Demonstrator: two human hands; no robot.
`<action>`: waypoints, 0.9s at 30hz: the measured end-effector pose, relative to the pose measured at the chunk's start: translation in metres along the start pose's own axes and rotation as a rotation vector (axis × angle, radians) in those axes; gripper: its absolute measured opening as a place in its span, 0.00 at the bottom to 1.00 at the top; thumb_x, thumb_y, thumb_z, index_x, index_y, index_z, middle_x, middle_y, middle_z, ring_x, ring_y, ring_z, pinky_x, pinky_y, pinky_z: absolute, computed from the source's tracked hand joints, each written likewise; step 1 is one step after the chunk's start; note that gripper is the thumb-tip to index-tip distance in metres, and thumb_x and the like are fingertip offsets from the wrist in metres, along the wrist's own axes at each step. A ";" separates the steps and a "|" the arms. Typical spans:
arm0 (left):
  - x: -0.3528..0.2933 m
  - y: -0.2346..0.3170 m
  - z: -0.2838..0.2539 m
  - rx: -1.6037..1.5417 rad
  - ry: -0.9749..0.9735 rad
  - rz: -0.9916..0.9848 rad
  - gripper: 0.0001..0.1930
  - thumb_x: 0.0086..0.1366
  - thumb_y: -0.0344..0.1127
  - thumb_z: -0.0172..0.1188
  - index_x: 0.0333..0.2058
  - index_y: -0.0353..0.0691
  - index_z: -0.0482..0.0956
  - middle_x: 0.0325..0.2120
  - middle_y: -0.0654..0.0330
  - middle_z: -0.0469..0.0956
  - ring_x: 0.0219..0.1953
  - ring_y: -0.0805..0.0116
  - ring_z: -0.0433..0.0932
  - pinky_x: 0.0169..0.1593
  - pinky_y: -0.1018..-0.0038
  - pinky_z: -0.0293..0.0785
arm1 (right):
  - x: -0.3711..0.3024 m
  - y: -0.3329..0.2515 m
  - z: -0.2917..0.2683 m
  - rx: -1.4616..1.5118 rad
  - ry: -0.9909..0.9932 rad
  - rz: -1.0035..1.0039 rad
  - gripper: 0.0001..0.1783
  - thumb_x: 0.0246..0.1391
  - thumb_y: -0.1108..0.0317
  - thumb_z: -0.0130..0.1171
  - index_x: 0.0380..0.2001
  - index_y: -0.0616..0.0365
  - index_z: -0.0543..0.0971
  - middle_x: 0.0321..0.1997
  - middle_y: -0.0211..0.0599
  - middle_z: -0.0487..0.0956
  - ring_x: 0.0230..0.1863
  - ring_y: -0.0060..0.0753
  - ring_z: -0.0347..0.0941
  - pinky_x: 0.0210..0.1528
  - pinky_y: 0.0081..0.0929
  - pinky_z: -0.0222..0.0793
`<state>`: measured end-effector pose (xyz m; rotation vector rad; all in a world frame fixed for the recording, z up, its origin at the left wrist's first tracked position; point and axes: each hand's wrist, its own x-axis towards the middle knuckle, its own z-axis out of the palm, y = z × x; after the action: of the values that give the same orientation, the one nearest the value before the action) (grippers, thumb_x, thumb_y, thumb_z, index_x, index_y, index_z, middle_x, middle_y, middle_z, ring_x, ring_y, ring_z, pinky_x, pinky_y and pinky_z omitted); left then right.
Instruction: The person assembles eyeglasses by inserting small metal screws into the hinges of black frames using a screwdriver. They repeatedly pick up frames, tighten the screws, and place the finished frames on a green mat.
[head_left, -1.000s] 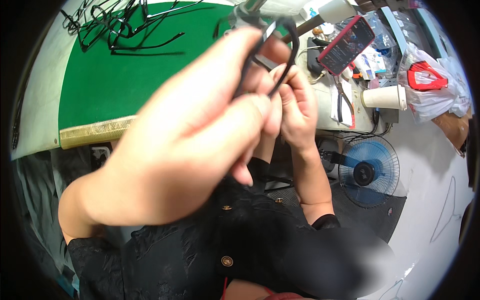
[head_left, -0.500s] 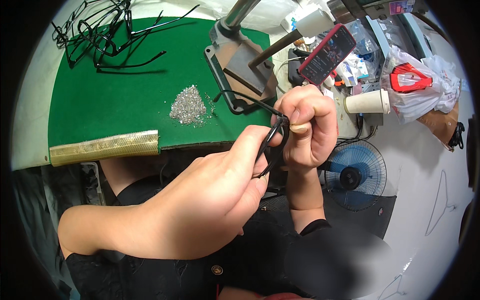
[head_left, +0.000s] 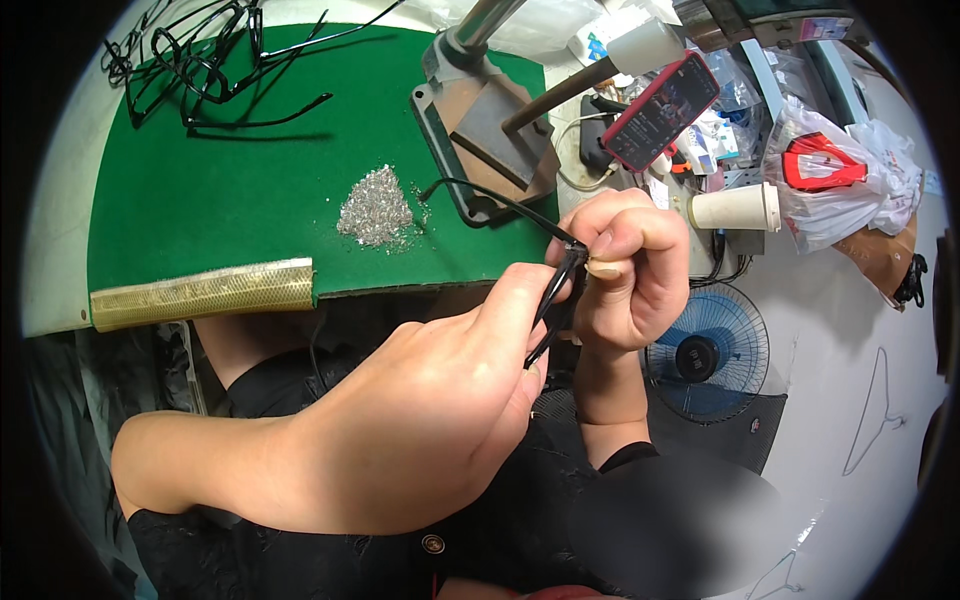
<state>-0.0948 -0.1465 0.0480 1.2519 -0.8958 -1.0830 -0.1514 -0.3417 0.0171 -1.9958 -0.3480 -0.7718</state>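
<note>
My left hand (head_left: 430, 400) is closed around the front of a black eyeglass frame (head_left: 553, 296), with its thumb and fingers gripping the rims. One temple arm (head_left: 500, 202) of this frame stretches out to the left, over the corner of the metal stand's base. My right hand (head_left: 635, 265) is closed in a pinch at the hinge corner, its thumb and index fingertips touching there. Whatever is between those fingertips is too small to make out. On the green mat (head_left: 230, 190) lies a heap of tiny silvery metal pieces (head_left: 376, 210), likely small screws.
Several black eyeglass frames (head_left: 215, 80) lie tangled at the far left. A metal stand (head_left: 470, 150) stands beyond my hands, with a red-cased phone (head_left: 660, 110) beside it. A white cup (head_left: 735, 207), plastic bags (head_left: 830, 170) and a blue fan (head_left: 700, 355) are at the right.
Both hands and the eyeglass frame have shifted slightly to the right and down. The pinch at the hinge is kept, and the view has moved a little.
</note>
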 end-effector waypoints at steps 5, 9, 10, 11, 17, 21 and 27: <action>0.000 0.005 -0.006 -0.193 -0.089 -0.048 0.21 0.66 0.24 0.43 0.57 0.30 0.52 0.34 0.57 0.69 0.24 0.77 0.71 0.25 0.81 0.74 | -0.001 -0.001 -0.001 0.078 0.031 0.023 0.11 0.59 0.67 0.55 0.31 0.62 0.68 0.24 0.38 0.71 0.25 0.28 0.69 0.27 0.20 0.66; -0.001 0.005 -0.004 -0.207 -0.059 -0.059 0.21 0.66 0.23 0.43 0.57 0.30 0.52 0.34 0.57 0.69 0.23 0.77 0.70 0.25 0.81 0.74 | 0.000 -0.002 0.001 0.096 0.044 0.026 0.08 0.58 0.71 0.57 0.31 0.64 0.70 0.24 0.38 0.72 0.26 0.29 0.71 0.28 0.21 0.67; -0.001 0.005 -0.004 -0.217 -0.064 -0.065 0.22 0.66 0.23 0.43 0.57 0.30 0.51 0.34 0.57 0.69 0.23 0.77 0.70 0.25 0.81 0.74 | -0.001 -0.001 0.001 0.100 0.048 0.023 0.08 0.58 0.71 0.57 0.31 0.64 0.70 0.24 0.38 0.72 0.26 0.29 0.71 0.28 0.21 0.67; -0.001 0.004 -0.005 -0.227 -0.068 -0.072 0.22 0.66 0.23 0.43 0.57 0.30 0.51 0.34 0.57 0.69 0.23 0.77 0.70 0.25 0.81 0.74 | -0.001 0.000 0.002 0.104 0.052 0.020 0.08 0.58 0.71 0.57 0.31 0.64 0.70 0.23 0.38 0.72 0.25 0.29 0.71 0.28 0.21 0.67; 0.001 0.011 -0.011 -0.420 -0.163 -0.155 0.22 0.66 0.24 0.43 0.57 0.30 0.51 0.33 0.56 0.68 0.24 0.76 0.70 0.24 0.80 0.74 | 0.001 0.005 -0.002 0.198 0.048 -0.003 0.08 0.58 0.71 0.56 0.29 0.65 0.72 0.23 0.38 0.73 0.24 0.28 0.71 0.27 0.20 0.67; 0.001 0.011 -0.012 -0.431 -0.158 -0.166 0.22 0.66 0.24 0.43 0.57 0.30 0.51 0.33 0.56 0.68 0.24 0.75 0.70 0.24 0.80 0.74 | 0.002 0.003 -0.002 0.233 0.048 0.049 0.08 0.57 0.71 0.57 0.29 0.65 0.73 0.24 0.38 0.74 0.25 0.27 0.71 0.28 0.20 0.68; 0.000 0.011 -0.013 -0.326 -0.159 -0.147 0.22 0.67 0.24 0.42 0.57 0.29 0.51 0.33 0.55 0.69 0.24 0.75 0.70 0.24 0.80 0.74 | 0.002 0.002 -0.004 0.250 0.026 0.082 0.10 0.57 0.69 0.58 0.29 0.65 0.73 0.25 0.39 0.75 0.27 0.27 0.72 0.30 0.19 0.68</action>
<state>-0.0807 -0.1434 0.0571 0.9809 -0.7163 -1.4002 -0.1505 -0.3463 0.0181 -1.7536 -0.3289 -0.6678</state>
